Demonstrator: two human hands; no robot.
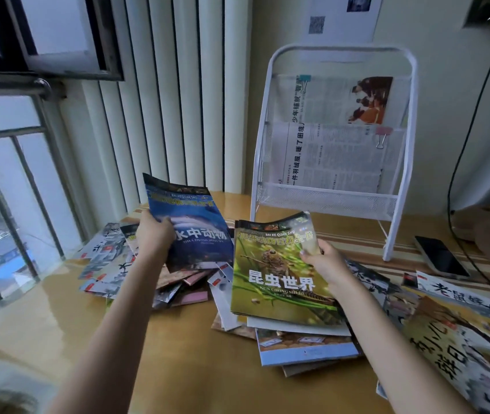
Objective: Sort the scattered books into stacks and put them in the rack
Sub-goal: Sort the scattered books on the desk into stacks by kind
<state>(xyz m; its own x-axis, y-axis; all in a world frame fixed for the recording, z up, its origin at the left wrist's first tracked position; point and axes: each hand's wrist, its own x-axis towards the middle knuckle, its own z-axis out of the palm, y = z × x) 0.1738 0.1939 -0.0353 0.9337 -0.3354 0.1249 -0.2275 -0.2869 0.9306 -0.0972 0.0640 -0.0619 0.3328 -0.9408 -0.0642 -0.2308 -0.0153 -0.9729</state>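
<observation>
My left hand (pixel 154 234) grips the left edge of a blue book (pixel 196 222) with a shark cover, lifted and tilted above the pile. My right hand (pixel 325 261) holds the right edge of a green insect book (pixel 273 282), its far end raised off a heap of books (pixel 306 345). More thin books (pixel 103 261) lie scattered at the left, and ink-painting covers (pixel 458 333) spread out at the right. The white wire rack (pixel 336 201) stands at the back of the wooden table (pixel 67 318), with clipped newspapers (pixel 336 153) in its two upper tiers.
A phone (pixel 442 259) lies right of the rack's foot, with a black cable (pixel 458 162) hanging down the wall beside it. Round wooden discs (pixel 488 231) sit at the far right. A window (pixel 4 186) and white vertical slats (pixel 178 100) border the table's left and back.
</observation>
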